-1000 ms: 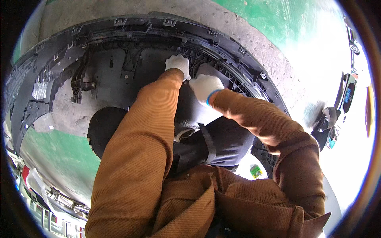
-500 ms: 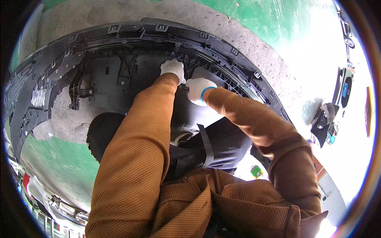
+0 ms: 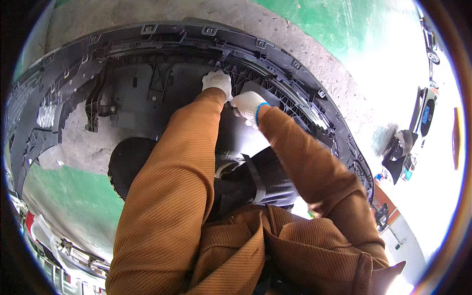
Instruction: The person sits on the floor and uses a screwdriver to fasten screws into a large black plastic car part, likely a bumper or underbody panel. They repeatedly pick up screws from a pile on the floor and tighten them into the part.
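Bumper cover (image 3: pixel 64 98), black and lying inner side up on the concrete, curves from the left edge across the top of the frame. At upper centre my left hand (image 3: pixel 218 81) presses curled fingers on its grille ribs (image 3: pixel 268 86); just right, my right hand (image 3: pixel 248 106) seems to pinch something there, though I cannot tell what. Work looks midway, nothing visibly freed.

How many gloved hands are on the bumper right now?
2. The left hand presses on the grille ribs at the inner top of the black bumper; the right hand rests just beside it, lower right. No others visible.
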`<action>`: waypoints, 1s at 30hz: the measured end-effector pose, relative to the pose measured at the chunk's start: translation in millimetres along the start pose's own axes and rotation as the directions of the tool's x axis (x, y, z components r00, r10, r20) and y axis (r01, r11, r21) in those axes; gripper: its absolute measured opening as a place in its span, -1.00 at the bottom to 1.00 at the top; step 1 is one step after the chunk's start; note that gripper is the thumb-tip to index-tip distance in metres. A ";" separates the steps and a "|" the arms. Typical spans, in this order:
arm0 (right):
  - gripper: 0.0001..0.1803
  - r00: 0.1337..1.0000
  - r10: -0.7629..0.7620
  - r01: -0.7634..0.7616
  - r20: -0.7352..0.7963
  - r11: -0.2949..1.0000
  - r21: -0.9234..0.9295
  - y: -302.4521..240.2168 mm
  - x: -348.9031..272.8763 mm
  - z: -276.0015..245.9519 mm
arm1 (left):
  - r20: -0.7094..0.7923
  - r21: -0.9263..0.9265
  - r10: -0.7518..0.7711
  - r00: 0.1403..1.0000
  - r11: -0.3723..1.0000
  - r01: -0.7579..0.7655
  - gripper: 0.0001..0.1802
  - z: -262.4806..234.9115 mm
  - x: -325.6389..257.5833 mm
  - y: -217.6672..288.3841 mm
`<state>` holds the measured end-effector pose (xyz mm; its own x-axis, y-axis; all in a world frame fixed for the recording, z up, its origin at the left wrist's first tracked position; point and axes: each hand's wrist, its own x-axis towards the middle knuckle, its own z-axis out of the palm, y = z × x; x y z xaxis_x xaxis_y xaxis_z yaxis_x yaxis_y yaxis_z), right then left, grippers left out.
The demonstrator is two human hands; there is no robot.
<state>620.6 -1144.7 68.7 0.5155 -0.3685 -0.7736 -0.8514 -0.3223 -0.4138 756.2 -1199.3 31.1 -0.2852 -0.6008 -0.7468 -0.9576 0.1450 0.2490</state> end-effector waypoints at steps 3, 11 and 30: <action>-0.77 0.964 0.183 -0.206 -0.193 0.973 -0.106 -51.4 -41.0 -40.3 | 0.000 -0.019 -0.006 1.000 1.000 0.006 -0.24 0.8 0.9 -5.3; -0.78 0.998 -0.060 0.048 -0.029 0.952 -0.302 -0.7 0.2 14.1 | 0.011 -0.006 0.001 1.000 1.000 -0.001 -0.25 -2.1 2.0 2.2; -0.87 0.969 0.160 -0.066 -0.187 0.902 0.428 8.2 -17.4 44.5 | 0.013 -0.002 -0.009 1.000 1.000 0.009 -0.21 -11.7 -3.3 3.6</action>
<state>600.3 -1102.2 57.5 0.3815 -0.5722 -0.7260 -0.8431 0.1067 -0.5271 754.2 -1205.9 41.7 -0.2774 -0.5919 -0.7567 -0.9599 0.1380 0.2440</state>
